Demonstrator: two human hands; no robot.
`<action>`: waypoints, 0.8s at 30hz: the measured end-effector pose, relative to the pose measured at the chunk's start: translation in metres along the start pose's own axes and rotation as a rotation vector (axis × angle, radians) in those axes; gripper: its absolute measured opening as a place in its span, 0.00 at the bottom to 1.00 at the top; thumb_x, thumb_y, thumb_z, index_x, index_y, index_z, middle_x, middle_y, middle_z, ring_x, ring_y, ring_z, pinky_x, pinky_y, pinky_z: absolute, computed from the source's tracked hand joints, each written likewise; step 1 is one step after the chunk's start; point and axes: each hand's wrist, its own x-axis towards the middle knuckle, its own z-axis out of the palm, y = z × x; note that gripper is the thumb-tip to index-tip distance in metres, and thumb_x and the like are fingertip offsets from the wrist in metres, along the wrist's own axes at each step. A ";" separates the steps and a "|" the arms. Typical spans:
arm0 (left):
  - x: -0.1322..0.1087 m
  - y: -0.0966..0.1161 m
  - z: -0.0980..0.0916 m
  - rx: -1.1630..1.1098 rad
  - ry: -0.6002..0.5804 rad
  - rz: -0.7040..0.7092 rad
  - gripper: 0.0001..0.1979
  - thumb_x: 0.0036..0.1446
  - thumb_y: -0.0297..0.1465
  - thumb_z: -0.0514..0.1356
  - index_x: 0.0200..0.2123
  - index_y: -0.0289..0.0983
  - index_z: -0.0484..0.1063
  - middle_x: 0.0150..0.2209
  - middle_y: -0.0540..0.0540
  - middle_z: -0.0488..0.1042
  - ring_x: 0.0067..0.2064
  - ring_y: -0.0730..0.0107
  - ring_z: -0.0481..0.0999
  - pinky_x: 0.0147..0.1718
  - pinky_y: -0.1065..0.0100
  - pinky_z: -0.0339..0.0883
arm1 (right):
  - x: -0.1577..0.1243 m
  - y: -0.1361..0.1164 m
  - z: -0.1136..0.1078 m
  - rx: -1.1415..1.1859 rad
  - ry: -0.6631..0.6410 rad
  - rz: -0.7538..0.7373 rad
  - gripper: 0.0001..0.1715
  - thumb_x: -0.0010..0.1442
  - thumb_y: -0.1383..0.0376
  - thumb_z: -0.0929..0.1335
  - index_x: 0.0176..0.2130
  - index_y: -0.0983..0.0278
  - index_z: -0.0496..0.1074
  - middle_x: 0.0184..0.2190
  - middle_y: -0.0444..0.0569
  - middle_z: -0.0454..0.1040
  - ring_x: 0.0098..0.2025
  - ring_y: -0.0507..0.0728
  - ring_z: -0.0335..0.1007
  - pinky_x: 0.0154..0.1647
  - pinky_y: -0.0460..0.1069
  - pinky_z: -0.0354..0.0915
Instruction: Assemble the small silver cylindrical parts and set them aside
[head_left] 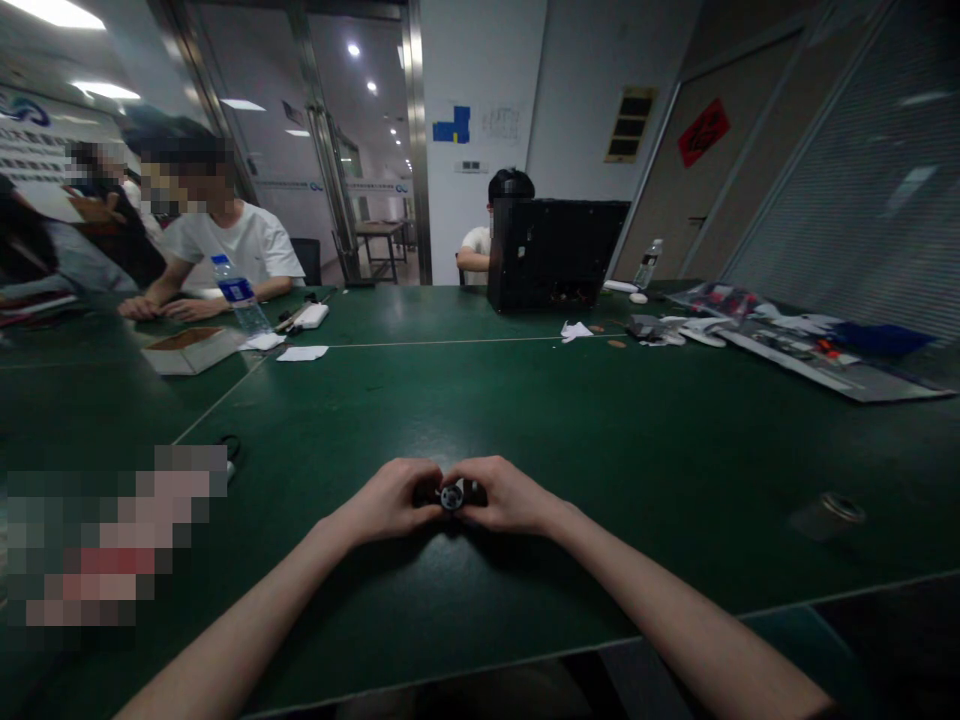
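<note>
Near the front middle of the green table (420, 620), a small round dark object (451, 496) with a silvery rim faces me. My left hand (396, 500) grips it from the left with curled fingers and thumb. From the right, my right hand (504, 494) pinches the same object, its fingertips close to those of my left hand. The fingers hide most of the object's body, and its kind is too small to tell.
A metal-rimmed cylinder (829, 517) stands at the right. Further back are a white box (191, 352), a water bottle (240, 295), a black case (555, 255), crumpled paper (576, 331) and a board with clutter (825, 365). Two people sit across the table.
</note>
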 end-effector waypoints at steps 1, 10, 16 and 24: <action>0.000 0.000 0.000 0.000 0.001 0.002 0.07 0.54 0.33 0.59 0.34 0.35 0.70 0.30 0.49 0.69 0.30 0.71 0.67 0.29 0.73 0.57 | 0.000 0.000 0.000 -0.003 0.001 0.001 0.17 0.52 0.69 0.69 0.45 0.65 0.71 0.38 0.48 0.75 0.36 0.53 0.71 0.38 0.45 0.63; -0.001 0.002 -0.002 -0.023 -0.004 0.005 0.08 0.55 0.34 0.59 0.34 0.35 0.70 0.30 0.49 0.70 0.30 0.71 0.67 0.29 0.72 0.57 | 0.000 -0.001 -0.001 0.006 -0.001 0.018 0.18 0.53 0.69 0.68 0.45 0.64 0.71 0.38 0.49 0.76 0.36 0.53 0.71 0.39 0.46 0.64; -0.001 0.002 -0.002 -0.006 -0.002 0.003 0.09 0.55 0.35 0.59 0.34 0.34 0.69 0.30 0.49 0.69 0.30 0.71 0.66 0.29 0.73 0.57 | 0.001 -0.003 -0.002 0.011 -0.015 0.038 0.17 0.53 0.69 0.68 0.45 0.64 0.71 0.39 0.49 0.76 0.38 0.54 0.71 0.40 0.47 0.64; -0.001 0.001 -0.001 -0.008 -0.003 0.022 0.10 0.56 0.36 0.59 0.35 0.35 0.70 0.30 0.49 0.70 0.30 0.71 0.67 0.29 0.72 0.57 | 0.000 -0.003 -0.002 0.002 -0.016 0.029 0.18 0.54 0.67 0.68 0.46 0.64 0.71 0.40 0.49 0.76 0.39 0.54 0.72 0.40 0.46 0.63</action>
